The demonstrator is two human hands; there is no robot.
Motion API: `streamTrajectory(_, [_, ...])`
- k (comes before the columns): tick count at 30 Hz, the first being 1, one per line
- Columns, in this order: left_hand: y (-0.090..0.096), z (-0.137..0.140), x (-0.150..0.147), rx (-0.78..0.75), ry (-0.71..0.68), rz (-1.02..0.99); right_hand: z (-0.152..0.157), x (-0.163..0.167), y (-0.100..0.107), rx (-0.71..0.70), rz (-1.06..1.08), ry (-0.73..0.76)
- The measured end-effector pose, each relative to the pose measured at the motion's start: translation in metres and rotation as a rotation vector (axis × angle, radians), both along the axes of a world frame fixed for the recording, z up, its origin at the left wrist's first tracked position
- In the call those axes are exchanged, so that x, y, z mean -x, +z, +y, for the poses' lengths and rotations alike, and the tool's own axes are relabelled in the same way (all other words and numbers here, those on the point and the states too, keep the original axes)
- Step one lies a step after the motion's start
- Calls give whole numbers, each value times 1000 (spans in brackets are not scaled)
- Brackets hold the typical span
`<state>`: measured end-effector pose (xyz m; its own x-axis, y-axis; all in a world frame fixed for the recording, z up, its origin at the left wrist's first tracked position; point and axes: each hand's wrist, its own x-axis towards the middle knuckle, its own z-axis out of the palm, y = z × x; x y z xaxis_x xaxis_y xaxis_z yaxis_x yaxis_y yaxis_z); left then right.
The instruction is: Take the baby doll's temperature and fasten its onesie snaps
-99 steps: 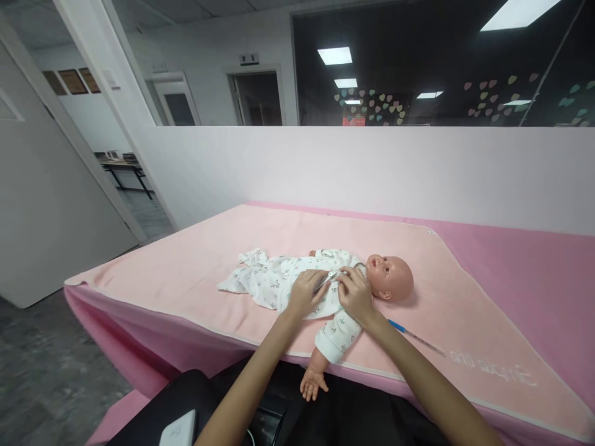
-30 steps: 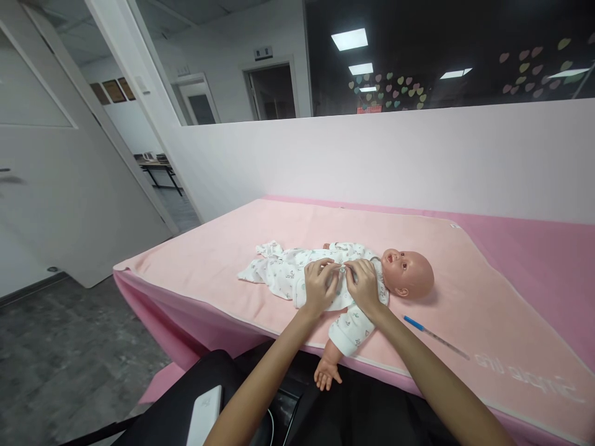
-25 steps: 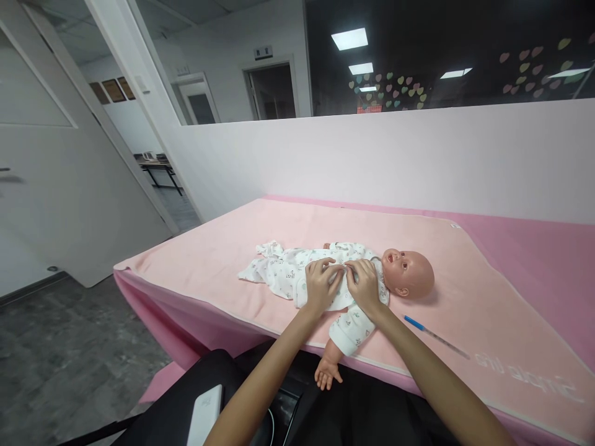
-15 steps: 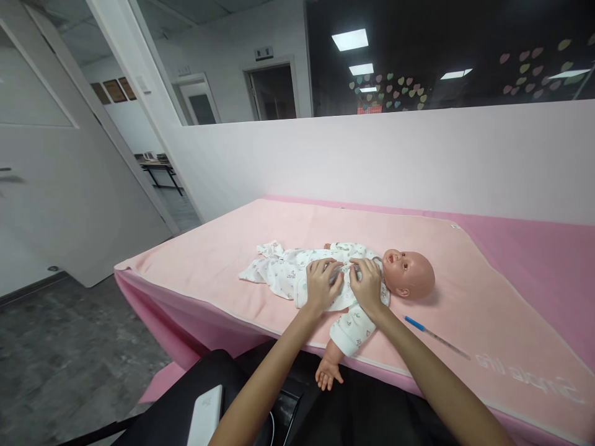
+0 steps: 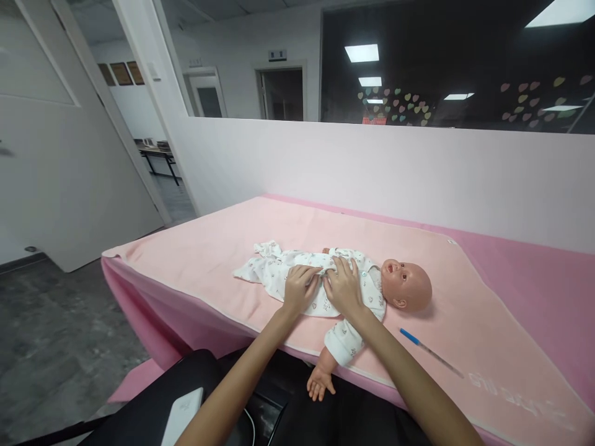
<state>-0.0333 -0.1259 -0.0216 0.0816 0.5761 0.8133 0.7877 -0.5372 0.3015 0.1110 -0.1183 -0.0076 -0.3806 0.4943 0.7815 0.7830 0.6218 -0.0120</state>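
A baby doll (image 5: 408, 286) lies on its back on the pink cloth, head to the right. It wears a white printed baby romper (image 5: 274, 272) with a small round snap visible near the chest. My left hand (image 5: 300, 288) pinches the romper's front at the belly. Beside it, my right hand (image 5: 344, 288) has its fingertips closed on the same front edge, slightly nearer the chest. The pinched fabric is mostly hidden under my fingers. One doll arm (image 5: 321, 374) hangs over the table's near edge, below my right forearm.
A blue-capped thin stick (image 5: 431, 352) lies on the pink cloth (image 5: 209, 254) right of the doll. A white power bank (image 5: 183, 416) rests on my lap, with a cable nearby. Behind the table stands a white wall with a window; a door is at left.
Both hands have moved left along the romper, from the chest toward the belly. A snap near the chest now shows. The camera view has tilted slightly.
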Motion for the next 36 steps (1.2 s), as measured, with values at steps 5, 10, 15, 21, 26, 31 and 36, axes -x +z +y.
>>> streamTrajectory(5, [-3,0,0,-6,38,-44,-2,9,-1,57,59,32])
streamTrajectory(10, [-3,-2,0,39,10,-84,-7,4,-2,57,169,146])
streamTrajectory(15, [2,-7,-4,52,-47,-87,-5,5,-3,59,211,136])
streamTrajectory(21, [3,-7,-7,37,-53,-9,-1,4,-8,49,203,114])
streamTrajectory(26, [3,-7,-8,14,-28,4,-1,5,-8,67,224,137])
streamTrajectory(31, [2,-7,-7,23,-2,13,-2,5,-8,78,240,159])
streamTrajectory(36, [2,-6,-7,52,26,48,-3,4,-7,95,237,165])
